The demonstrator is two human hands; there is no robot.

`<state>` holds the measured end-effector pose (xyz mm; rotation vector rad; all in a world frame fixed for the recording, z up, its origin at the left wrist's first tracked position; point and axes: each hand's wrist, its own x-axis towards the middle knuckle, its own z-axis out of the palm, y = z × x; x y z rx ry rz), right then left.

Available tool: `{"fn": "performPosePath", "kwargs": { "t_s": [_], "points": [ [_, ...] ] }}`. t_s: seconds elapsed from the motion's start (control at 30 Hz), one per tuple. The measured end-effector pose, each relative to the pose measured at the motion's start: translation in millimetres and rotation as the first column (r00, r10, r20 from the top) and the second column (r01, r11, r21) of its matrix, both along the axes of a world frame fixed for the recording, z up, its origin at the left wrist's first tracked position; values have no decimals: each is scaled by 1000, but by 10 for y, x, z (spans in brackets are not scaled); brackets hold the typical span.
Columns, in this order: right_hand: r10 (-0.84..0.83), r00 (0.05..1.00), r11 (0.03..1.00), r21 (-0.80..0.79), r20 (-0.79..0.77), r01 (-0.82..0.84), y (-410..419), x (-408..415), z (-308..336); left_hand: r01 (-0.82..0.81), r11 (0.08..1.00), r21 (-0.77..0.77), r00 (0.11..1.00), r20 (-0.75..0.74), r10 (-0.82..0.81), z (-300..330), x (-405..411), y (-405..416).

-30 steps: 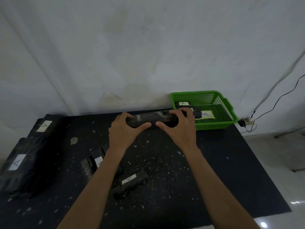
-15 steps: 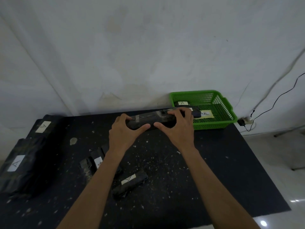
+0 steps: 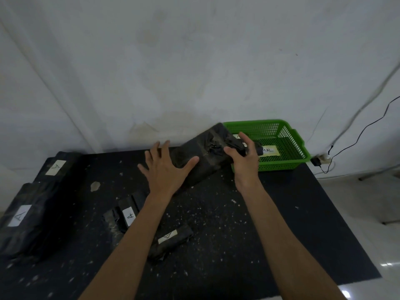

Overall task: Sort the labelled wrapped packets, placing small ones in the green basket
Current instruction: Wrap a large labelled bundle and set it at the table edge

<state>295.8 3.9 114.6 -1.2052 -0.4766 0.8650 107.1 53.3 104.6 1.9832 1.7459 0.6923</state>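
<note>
Right grip: the right hand [image 3: 243, 155] curls its fingers and thumb round the far end of a large black wrapped packet [image 3: 201, 156], grasping it.
Left grip: the left hand [image 3: 165, 167] lies flat with fingers spread against the packet's near end, pressing rather than clutching.
Why so held: the packet is tilted, its far end raised over the rim of the green basket [image 3: 287, 163]; the flat palm seems to steady and turn it, perhaps to find a label.
Arm pose: both forearms reach straight forward, wrists nearly level.
Basket contents: a labelled small packet [image 3: 258, 148] and a paper tag inside.
Still on table: two small labelled packets [image 3: 129, 215] [image 3: 171, 239] near the left forearm.
Left edge: two big labelled packets [image 3: 23, 224] [image 3: 58, 167] stacked there.
</note>
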Motion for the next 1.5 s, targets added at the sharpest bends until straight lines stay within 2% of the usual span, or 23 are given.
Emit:
{"fn": "performPosePath", "kwargs": {
  "t_s": [0.1,0.17,0.23,0.4,0.5,0.6,0.77,0.87,1.03,1.2,1.27,1.3,1.37,1.4,1.43,1.5],
  "points": [
    [146,989,985,94,-24,-143,5,-43,91,139,990,-17,988,73,-137,103,71,85],
    [262,965,959,110,25,-263,-5,-97,139,190,977,-101,954,254,-159,220,135,106],
    [331,942,937,101,57,-335,-14,-128,142,202,960,-192,898,428,-103,312,198,90],
    [375,915,926,-5,147,-378,3,-157,190,247,965,-94,808,569,-152,335,240,61],
    [301,942,954,-52,150,-296,37,-239,236,200,979,-49,749,652,-120,314,294,6],
    [144,965,990,-26,217,-142,69,-332,228,135,988,-75,700,713,-42,375,369,-69],
    [80,955,991,80,287,-107,39,-429,250,61,989,-133,623,779,66,447,390,-90],
    [67,947,987,120,313,-109,22,-449,298,74,993,-97,588,808,35,459,372,-103],
    [55,936,983,145,347,-112,13,-443,327,88,996,1,589,806,-53,467,359,-126],
    [77,929,984,121,361,-128,-13,-460,340,104,994,35,589,803,-90,427,328,-120],
    [128,934,988,37,334,-148,-43,-455,396,89,995,47,599,796,-91,410,315,-126],
    [173,939,985,-62,298,-162,-38,-437,401,69,996,49,604,793,-80,411,313,-131],
    [306,944,913,-319,123,-255,-35,-377,418,36,997,66,588,806,-75,411,307,-133],
    [366,931,854,-393,-16,-342,-44,-353,435,46,996,76,574,814,-89,400,298,-131],
    [410,900,810,-396,-147,-433,-53,-332,449,69,994,86,558,822,-110,379,291,-127],
    [436,861,812,-299,-261,-502,-56,-307,450,115,989,89,495,859,-135,342,265,-125]
  ]
}}
